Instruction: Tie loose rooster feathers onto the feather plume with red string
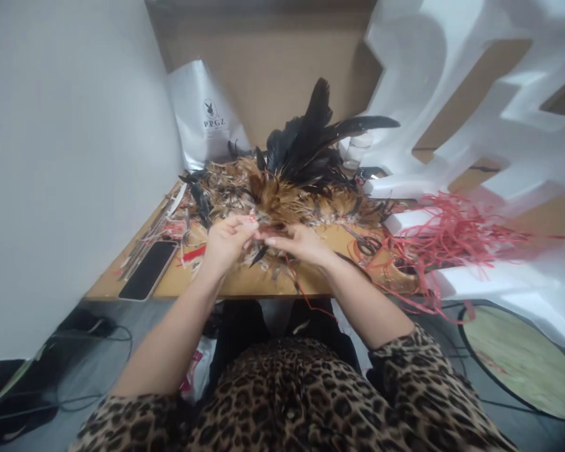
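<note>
My left hand [230,237] is closed in a pinch. A small red-and-white end [253,215] pokes up from its fingertips; it looks like wrapped feather stems. My right hand [304,243] meets it fingertip to fingertip, its fingers bent around a tuft of dark brown feathers [279,228]. From beneath the right hand a thin red string [301,290] trails down over the table edge toward my lap. Just beyond both hands lies a heap of brown feathers [233,179], with long black feathers [306,141] rising from it. What exactly each fingertip grips is partly hidden.
On the wooden table [263,285], a phone [149,270] lies at left near thin sticks. Scissors [366,242] and a tangle of red strips [456,238] are at right. Behind stand a silver bag [207,119] and a jar [358,150]. White foam pieces [489,282] flank the right side.
</note>
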A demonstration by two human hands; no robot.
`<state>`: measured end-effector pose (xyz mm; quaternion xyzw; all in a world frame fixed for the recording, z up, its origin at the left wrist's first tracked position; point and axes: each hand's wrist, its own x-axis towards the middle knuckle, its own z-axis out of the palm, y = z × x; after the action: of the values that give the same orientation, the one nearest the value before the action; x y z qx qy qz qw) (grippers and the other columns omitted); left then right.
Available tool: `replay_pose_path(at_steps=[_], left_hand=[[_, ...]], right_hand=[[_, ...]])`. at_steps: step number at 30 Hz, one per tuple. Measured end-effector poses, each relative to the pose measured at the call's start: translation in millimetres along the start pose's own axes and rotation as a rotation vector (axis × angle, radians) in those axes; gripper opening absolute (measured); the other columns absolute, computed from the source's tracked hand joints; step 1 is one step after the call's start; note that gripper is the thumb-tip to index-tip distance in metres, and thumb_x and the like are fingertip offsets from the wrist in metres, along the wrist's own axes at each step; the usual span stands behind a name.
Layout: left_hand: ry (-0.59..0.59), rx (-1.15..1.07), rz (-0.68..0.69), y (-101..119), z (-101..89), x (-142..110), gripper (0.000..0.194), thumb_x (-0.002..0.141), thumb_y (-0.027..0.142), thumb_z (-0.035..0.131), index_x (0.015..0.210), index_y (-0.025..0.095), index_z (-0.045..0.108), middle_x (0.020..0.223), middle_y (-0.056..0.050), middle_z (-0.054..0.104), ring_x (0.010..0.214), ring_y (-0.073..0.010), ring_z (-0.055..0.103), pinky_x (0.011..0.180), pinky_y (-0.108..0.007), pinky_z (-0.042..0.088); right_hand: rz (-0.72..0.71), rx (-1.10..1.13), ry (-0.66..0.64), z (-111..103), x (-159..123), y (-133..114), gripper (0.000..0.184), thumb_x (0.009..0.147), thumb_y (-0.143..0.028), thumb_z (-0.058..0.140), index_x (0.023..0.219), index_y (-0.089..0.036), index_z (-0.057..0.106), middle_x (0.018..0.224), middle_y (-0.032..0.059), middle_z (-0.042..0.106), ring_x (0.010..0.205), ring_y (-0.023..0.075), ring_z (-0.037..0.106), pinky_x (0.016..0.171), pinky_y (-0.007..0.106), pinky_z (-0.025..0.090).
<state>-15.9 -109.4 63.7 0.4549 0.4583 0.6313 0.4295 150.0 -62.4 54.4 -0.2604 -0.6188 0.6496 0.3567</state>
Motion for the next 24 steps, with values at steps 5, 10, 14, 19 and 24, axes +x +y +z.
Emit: replay_pose_path(at_steps=[5,10,14,19,24], left_hand=[[0.110,-0.003,-0.011,-18,1.5,-4,0.032,0.062,0.032,0.078,0.081,0.011,0.064,0.055,0.000,0.061,0.038,-0.0037,0.041,0.038,-0.017,0.027],[0.137,-0.022,-0.048,-43,-3.6,-9,0.032,0.064,0.033,0.076,0.085,0.012,0.063,0.058,0.000,0.063,0.039,-0.0037,0.041,0.039,-0.017,0.029],[0.165,-0.067,-0.080,-58,-4.0,-9,0.030,0.063,0.032,0.076,0.081,0.012,0.063,0.056,0.000,0.062,0.037,-0.0036,0.039,0.037,-0.017,0.026],[0.291,-0.116,-0.050,-58,-5.5,-9,0.029,0.060,0.030,0.078,0.079,0.013,0.063,0.052,0.002,0.059,0.040,-0.0049,0.045,0.041,-0.017,0.032],[0.341,-0.074,-0.030,-58,-9.9,-11,0.029,0.061,0.029,0.077,0.081,0.012,0.066,0.056,0.000,0.062,0.046,-0.0067,0.052,0.047,-0.018,0.038]], right_hand=[[0.013,0.226,0.072,28,13,29,0.034,0.065,-0.046,0.073,0.075,-0.014,0.069,0.048,-0.0047,0.051,0.043,0.0055,0.040,0.047,0.019,0.036],[0.053,0.368,0.310,39,17,56,0.028,0.062,-0.039,0.076,0.066,-0.016,0.062,0.038,-0.0076,0.037,0.043,0.0066,0.040,0.045,0.019,0.034],[0.043,0.455,0.371,47,15,69,0.027,0.062,-0.037,0.076,0.065,-0.016,0.060,0.041,-0.0074,0.042,0.044,0.0065,0.043,0.049,0.019,0.039],[-0.099,0.370,0.368,56,13,73,0.023,0.065,-0.035,0.073,0.069,-0.016,0.061,0.060,-0.0026,0.061,0.058,0.0081,0.055,0.063,0.022,0.046],[-0.101,0.291,0.363,58,11,71,0.021,0.067,-0.037,0.070,0.070,-0.017,0.063,0.063,-0.0016,0.063,0.061,0.0095,0.056,0.065,0.025,0.047]])
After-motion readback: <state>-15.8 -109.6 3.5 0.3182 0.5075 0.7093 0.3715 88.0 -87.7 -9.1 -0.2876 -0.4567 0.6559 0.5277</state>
